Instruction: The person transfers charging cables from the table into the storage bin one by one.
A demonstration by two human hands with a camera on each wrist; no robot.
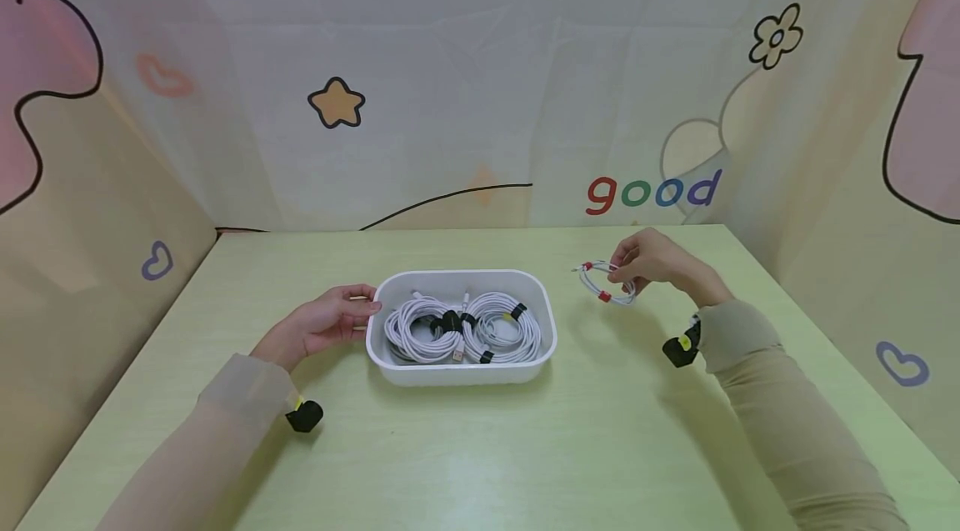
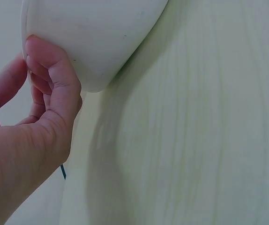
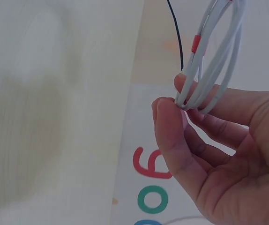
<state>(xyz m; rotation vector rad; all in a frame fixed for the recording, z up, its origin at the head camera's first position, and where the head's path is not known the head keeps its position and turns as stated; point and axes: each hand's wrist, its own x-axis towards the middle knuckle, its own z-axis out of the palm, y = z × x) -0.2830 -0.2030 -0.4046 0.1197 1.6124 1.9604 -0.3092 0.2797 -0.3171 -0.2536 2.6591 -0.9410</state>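
Note:
A white plastic bin (image 1: 461, 375) stands mid-table with coiled white cables (image 1: 495, 331) inside, bound by black ties. At its left end my left hand (image 1: 333, 321) holds the rim between thumb and fingers; the left wrist view shows this hand (image 2: 50, 103) close against the bin wall (image 2: 97, 37). To the right of the bin, above the table, my right hand (image 1: 651, 257) pinches a smaller coiled white cable (image 1: 588, 284) with red ties. Up close in the right wrist view, thumb and fingertips grip the lower end of the coil (image 3: 212, 70).
The pale wooden table (image 1: 465, 456) runs back to a printed curtain (image 1: 450, 139) with a star and the word "good". Printed cloth also hangs at the left and right sides. Each wrist wears a small black camera (image 1: 305, 416).

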